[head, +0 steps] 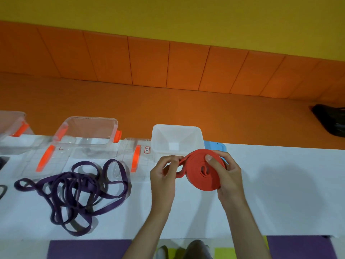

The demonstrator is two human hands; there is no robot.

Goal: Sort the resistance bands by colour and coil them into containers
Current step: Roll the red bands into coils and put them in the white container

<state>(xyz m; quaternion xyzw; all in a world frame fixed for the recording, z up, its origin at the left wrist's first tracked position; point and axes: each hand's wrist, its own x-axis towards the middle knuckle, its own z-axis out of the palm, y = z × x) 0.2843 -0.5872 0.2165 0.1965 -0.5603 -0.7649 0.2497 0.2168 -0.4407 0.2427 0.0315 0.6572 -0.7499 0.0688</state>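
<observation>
Purple bands (74, 191) tangled left on table (280, 184), white tub (194, 135) behind, red coil (205, 176) pinched by right hand (229, 176), left hand (164, 176) fingers clamping its loose end.

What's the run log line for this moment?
left hand: feeding tail | right hand: pinching red band coil | purple bands: loose
</observation>
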